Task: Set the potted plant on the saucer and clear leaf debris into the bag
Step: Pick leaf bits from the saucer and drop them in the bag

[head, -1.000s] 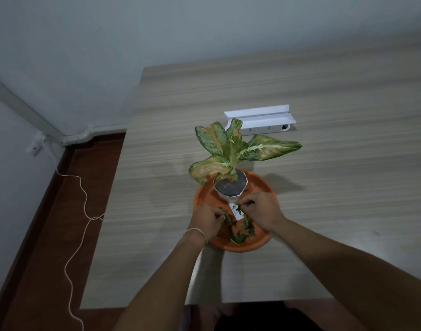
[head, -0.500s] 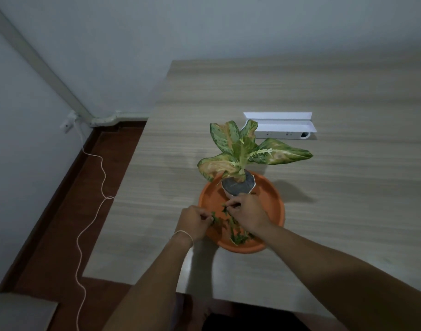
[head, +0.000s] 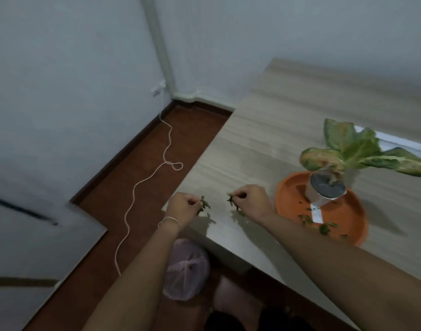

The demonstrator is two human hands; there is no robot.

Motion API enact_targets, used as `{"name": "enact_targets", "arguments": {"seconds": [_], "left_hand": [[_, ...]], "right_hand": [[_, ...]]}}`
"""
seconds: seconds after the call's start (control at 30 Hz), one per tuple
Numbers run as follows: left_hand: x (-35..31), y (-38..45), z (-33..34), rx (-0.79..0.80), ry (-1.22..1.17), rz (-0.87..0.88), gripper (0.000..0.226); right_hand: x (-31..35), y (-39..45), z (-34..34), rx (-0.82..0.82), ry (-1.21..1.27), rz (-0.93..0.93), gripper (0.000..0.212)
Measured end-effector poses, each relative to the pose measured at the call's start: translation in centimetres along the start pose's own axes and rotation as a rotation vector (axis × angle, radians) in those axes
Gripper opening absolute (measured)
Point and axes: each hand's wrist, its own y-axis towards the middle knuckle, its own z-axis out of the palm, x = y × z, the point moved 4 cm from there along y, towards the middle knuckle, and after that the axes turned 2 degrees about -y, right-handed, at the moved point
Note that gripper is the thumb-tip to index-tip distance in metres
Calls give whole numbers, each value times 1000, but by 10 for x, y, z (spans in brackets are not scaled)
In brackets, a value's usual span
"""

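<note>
The potted plant (head: 327, 187), broad variegated leaves in a pale pot, stands on the orange saucer (head: 289, 187) at the right. Several green leaf scraps (head: 324, 228) and a white tag lie in the saucer. My left hand (head: 184, 206) is closed on a pinch of leaf debris (head: 205, 203) over the table's left corner. My right hand (head: 251, 199), left of the saucer, pinches more leaf debris (head: 233, 201). A pinkish translucent bag (head: 186, 268) sits on the floor below the table corner, under my left forearm.
The wooden table (head: 288, 111) runs to the right; its corner edge is below my hands. A white cord (head: 142, 182) snakes over the brown floor to a wall socket. A white power strip (head: 400, 143) lies behind the plant. A grey panel is at the lower left.
Both hands lifted leaf debris out of the saucer and moved left, off the saucer, toward the table corner. The view swung left and down, bringing the bag on the floor into sight.
</note>
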Motion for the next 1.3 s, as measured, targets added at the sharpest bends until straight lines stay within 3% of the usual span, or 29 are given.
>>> {"name": "enact_targets", "arguments": {"seconds": [0.23, 0.4, 0.5, 0.57, 0.67, 0.8, 0.97, 1.17, 1.3], "left_hand": [[149, -58, -104, -212, -72, -299, 11], [223, -88, -105, -234, -171, -483, 10], [252, -95, -85, -187, -162, -558, 6], [264, -94, -71, -154, -129, -567, 26], [280, -87, -51, -101, -127, -638, 11], [297, -70, -28, -89, -121, -636, 20], [308, -56, -14, -55, -73, -654, 23], [313, -55, -10, -22, -73, -673, 26], [312, -52, -9, -3, -51, -661, 19]], "right_hand": [[122, -8, 154, 236, -32, -167, 11], [163, -30, 248, 446, -144, -370, 12], [153, -33, 282, 524, -206, -349, 12], [139, -28, 296, 530, -219, -300, 14], [120, -15, 310, 536, -227, -217, 14], [95, -3, 320, 559, -247, -122, 14], [80, -3, 326, 640, -276, -52, 44], [71, -3, 322, 681, -205, -11, 39], [74, -4, 309, 660, -118, 28, 18]]}}
